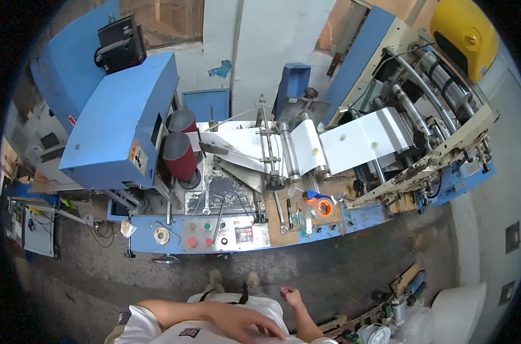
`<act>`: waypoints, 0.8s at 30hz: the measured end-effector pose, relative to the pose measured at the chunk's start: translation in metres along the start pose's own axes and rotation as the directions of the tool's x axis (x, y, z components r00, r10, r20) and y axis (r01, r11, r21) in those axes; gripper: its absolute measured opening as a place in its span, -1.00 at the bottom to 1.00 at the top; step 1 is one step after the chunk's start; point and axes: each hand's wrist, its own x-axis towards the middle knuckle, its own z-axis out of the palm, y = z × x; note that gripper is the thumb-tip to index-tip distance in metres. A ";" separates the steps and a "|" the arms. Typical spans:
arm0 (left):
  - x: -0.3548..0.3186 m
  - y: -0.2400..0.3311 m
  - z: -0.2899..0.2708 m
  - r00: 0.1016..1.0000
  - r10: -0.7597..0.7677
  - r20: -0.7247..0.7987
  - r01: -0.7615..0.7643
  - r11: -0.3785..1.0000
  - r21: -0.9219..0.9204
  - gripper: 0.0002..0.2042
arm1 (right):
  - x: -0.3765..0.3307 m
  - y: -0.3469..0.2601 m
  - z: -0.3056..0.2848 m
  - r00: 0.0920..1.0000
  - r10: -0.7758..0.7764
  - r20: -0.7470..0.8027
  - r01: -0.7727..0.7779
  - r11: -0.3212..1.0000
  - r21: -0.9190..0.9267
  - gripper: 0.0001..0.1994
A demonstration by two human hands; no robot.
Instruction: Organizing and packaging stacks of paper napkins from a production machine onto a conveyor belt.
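L hand [246, 324] in front of white shirt [269, 308], fingers loosely spread, can't tell if touching; R hand [291, 296] just off shirt's R side, curled in loose fist; white web [358, 140] over blue machine's [120, 123] rollers [289, 150], well apart from both.

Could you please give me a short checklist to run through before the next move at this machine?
1. Hands clear of the machine: ok; left hand and right hand are both near the body.
2. Right hand empty: cannot tell; its fingers are curled.
3. Loose tools off the machine: not ok; a wrench and scissors lie on it.
4. Tape put away: not ok; an orange tape roll lies at the front.
5. White strip running among the rollers: ok.
6. Power off: cannot tell from the control panel.
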 end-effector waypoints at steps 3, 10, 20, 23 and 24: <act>0.001 -0.003 0.001 1.000 -0.003 -0.006 0.004 0.998 0.068 -0.40 | 0.000 -0.003 0.005 0.999 0.032 -0.035 -0.032 0.999 -0.018 -0.82; 0.014 -0.021 -0.017 0.992 -0.090 -0.087 0.111 0.955 0.275 -0.43 | 0.017 0.022 -0.010 0.997 0.046 -0.062 -0.053 0.992 -0.112 -0.79; 0.029 -0.066 -0.027 0.973 -0.212 -0.090 0.230 0.915 0.333 -0.36 | 0.009 -0.019 -0.003 0.998 -0.038 -0.059 0.030 0.989 -0.145 -0.69; 0.023 -0.062 -0.024 0.964 -0.233 -0.131 0.263 0.913 0.312 -0.36 | -0.018 -0.074 0.015 0.985 -0.120 0.122 0.142 0.972 -0.185 -0.59; 0.022 -0.064 -0.024 0.958 -0.252 -0.140 0.283 0.911 0.301 -0.35 | -0.036 -0.095 0.019 0.985 -0.113 0.128 0.136 0.972 -0.190 -0.59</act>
